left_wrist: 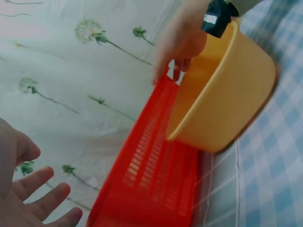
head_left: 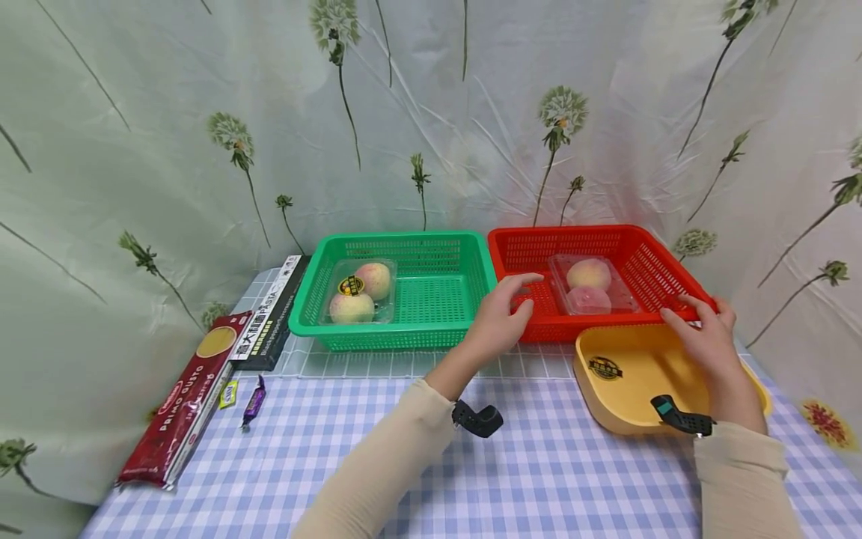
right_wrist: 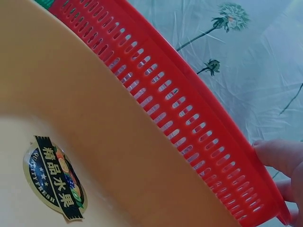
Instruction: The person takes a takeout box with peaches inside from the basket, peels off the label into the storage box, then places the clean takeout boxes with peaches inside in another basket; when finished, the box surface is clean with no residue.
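Checked tablecloth (head_left: pixel 539 479) is lying nearest; on it, pasta packet (head_left: pixel 178 404) is resting far left, then green basket (head_left: pixel 397 292). Left hand (head_left: pixel 501 318), fingers relaxed and open, is touching red basket (head_left: pixel 539 251) at its near-left rim. Right hand (head_left: pixel 703 337) is curling fingertips over its right rim, above yellow bowl (head_left: pixel 626 382).

Left hand (head_left: pixel 500 318) covers part of the red basket's (head_left: pixel 539 328) front-left rim; contact vs. hover not resolvable from head view. Left wrist view: only the fingers (left_wrist: pixel 40 201) show, rest cut off. Right hand (head_left: pixel 703 340) fingertips hidden past the rim. Yellow bowl (head_left: pixel 626 389) cut off in both wrist views. Clear fruit box (head_left: pixel 592 284): lid state unclear. Small wrappers (head_left: pixel 245 397) too small to read.
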`<state>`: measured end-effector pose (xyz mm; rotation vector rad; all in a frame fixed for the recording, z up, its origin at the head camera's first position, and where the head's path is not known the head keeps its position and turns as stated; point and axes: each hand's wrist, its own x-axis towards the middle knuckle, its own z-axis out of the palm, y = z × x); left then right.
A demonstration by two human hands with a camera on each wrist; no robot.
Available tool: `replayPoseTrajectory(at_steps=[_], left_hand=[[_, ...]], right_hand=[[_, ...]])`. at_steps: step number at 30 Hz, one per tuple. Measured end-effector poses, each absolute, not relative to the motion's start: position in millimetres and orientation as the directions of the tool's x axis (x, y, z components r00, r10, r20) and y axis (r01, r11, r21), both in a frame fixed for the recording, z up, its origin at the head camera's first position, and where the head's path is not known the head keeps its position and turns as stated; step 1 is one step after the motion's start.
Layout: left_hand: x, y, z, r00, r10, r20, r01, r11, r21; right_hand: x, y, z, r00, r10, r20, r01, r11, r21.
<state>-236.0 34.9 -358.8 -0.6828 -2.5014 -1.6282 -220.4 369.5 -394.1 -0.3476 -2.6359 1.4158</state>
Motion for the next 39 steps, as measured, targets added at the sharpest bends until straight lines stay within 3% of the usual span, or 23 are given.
replayPoseTrajectory(at_steps=[8, 18, 30, 39], left_hand=[[-224.3, -9.6, -363.0, -0.853, 0.328, 0.407, 0.5, 0.288, 0.817], [-224.3, -62.8, -369.4, -0.855, 0.231, 0.464, 0.517, 0.324, 0.792], [-220.2, -122.3, -375.7, -0.892, 0.086, 0.444, 0.439, 0.4, 0.804], [-224.2, -152.2, -374.7, -0.871, -0.013, 0.492, 0.444, 0.41, 0.797]], right_hand=[[-218.7, 366.8, -390.2, -0.963, 0.267, 0.029, 0.128, 0.551, -0.824], [-215.5, 358.1, -379.1, -0.951, 0.31, 0.016, 0.181, 0.597, -0.781], [-214.5, 333.0, -357.6, -0.956, 0.279, 0.095, 0.1, 0.608, -0.788], [-217.3, 296.8, -340.0, -0.975, 0.162, 0.15, -0.016, 0.625, -0.78]])
